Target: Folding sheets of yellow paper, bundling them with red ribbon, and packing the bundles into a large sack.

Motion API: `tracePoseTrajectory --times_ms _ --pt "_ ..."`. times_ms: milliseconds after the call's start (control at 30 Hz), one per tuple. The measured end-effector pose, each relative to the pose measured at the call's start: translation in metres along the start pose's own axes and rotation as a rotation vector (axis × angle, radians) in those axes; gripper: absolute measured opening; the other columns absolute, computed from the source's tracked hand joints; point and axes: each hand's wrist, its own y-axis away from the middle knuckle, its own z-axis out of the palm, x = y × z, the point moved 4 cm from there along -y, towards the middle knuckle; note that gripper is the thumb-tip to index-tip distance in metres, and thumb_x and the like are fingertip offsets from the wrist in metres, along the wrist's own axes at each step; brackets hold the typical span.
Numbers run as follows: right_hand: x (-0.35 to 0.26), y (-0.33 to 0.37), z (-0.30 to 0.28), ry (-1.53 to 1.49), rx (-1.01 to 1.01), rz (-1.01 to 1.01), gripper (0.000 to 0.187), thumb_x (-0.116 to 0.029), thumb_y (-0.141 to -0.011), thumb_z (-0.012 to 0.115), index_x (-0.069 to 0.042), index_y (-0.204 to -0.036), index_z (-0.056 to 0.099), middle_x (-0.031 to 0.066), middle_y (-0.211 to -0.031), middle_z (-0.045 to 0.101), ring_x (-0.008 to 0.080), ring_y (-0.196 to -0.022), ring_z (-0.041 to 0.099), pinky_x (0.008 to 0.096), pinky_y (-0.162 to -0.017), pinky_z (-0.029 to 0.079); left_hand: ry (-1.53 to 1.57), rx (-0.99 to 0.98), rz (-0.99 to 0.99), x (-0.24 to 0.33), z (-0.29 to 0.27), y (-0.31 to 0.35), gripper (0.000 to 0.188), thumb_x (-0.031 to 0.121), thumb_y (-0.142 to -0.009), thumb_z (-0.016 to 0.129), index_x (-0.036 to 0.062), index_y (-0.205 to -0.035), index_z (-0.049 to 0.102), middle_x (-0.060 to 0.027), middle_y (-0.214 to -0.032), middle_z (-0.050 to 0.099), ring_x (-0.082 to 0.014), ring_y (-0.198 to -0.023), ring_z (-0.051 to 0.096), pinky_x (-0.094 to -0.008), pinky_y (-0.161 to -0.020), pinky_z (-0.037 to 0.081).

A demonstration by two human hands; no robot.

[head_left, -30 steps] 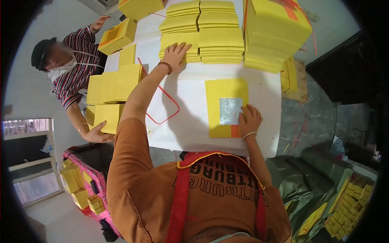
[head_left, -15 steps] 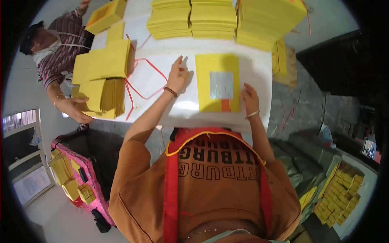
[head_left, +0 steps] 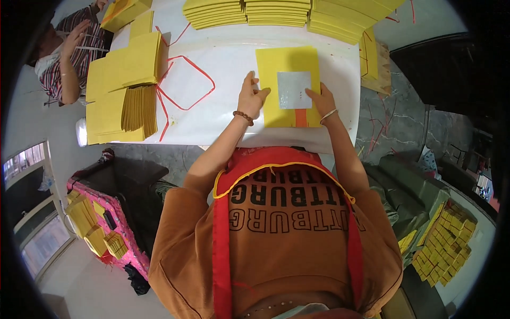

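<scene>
A yellow paper envelope [head_left: 271, 61], or a stack of them, lies flat on the white table before me. It bears a silver-grey square patch [head_left: 289, 90] and an orange-red strip [head_left: 300, 118] below that. At its left edge is my left hand [head_left: 251, 100], index finger stretched out and thumb reaching onto the paper. My right hand [head_left: 323, 102] grips the right edge, with the thumb on top beside the patch. Its other fingers are partly hidden along the side.
Tall stacks of yellow envelopes [head_left: 276, 11] line the table's far side. More piles [head_left: 114, 66] stand at the left, beside loose red straps [head_left: 207, 77]. Another person [head_left: 69, 58] is at the far left. A pink cart [head_left: 125, 236] and bundled yellow packs [head_left: 443, 244] flank me below.
My left hand has moved right to the envelope's edge. My right hand has closed in, its thumb now over the paper. The other person's hand has left the left pile and is raised.
</scene>
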Motion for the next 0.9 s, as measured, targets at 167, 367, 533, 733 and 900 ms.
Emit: tracePoseTrajectory --times_ms 167,367,533,733,900 --pt "-0.036 0.027 -0.001 0.207 -0.09 -0.324 0.036 -0.01 -0.079 0.058 0.001 -0.113 0.052 0.01 -0.095 0.062 0.0171 -0.085 0.057 0.0293 -0.077 0.045 -0.957 0.109 0.776 0.075 0.008 -0.011 0.093 0.023 -0.066 0.076 0.0009 -0.137 0.02 -0.0225 -0.125 0.043 -0.0343 -0.111 0.042 -0.0377 -0.095 0.033" --pt "-0.131 0.07 0.01 0.609 -0.209 -0.449 0.044 -0.007 -0.076 0.062 -0.002 -0.118 0.051 0.0117 -0.109 0.059 0.0205 -0.099 0.056 0.0295 -0.084 0.043 -0.368 -0.529 0.373 0.112 0.003 -0.058 0.066 0.021 -0.071 0.075 0.0026 -0.125 0.041 -0.0116 -0.105 0.059 -0.0193 -0.091 0.057 -0.0249 -0.079 0.044" --pt "-0.104 0.086 -0.028 0.212 -0.192 -0.441 0.066 -0.005 -0.068 0.069 -0.006 -0.128 0.043 0.0104 -0.121 0.051 0.0215 -0.112 0.048 0.0333 -0.094 0.039 -0.131 -0.619 0.131 0.069 -0.014 -0.053 0.023 0.01 -0.078 0.067 0.0003 -0.098 0.059 -0.0022 -0.093 0.061 -0.0075 -0.088 0.055 -0.0226 -0.079 0.044" --pt "-0.047 0.076 -0.028 -0.039 -0.152 -0.382 0.068 -0.003 -0.066 0.071 -0.004 -0.128 0.043 0.0095 -0.118 0.054 0.0206 -0.113 0.048 0.0344 -0.098 0.035 0.097 -0.659 0.111 0.069 -0.025 -0.032 0.026 0.007 -0.078 0.067 0.0024 -0.1 0.054 -0.0008 -0.09 0.059 -0.0091 -0.085 0.055 -0.0247 -0.08 0.045" --pt "-0.041 0.071 -0.025 0.036 -0.082 -0.422 0.046 -0.002 -0.071 0.068 -0.001 -0.115 0.054 0.0074 -0.107 0.06 0.016 -0.104 0.053 0.029 -0.092 0.038 0.116 -0.579 0.214 0.061 -0.032 -0.029 0.026 0.007 -0.079 0.066 0.0037 -0.101 0.053 -0.0009 -0.091 0.059 -0.0094 -0.086 0.055 -0.0241 -0.079 0.044"
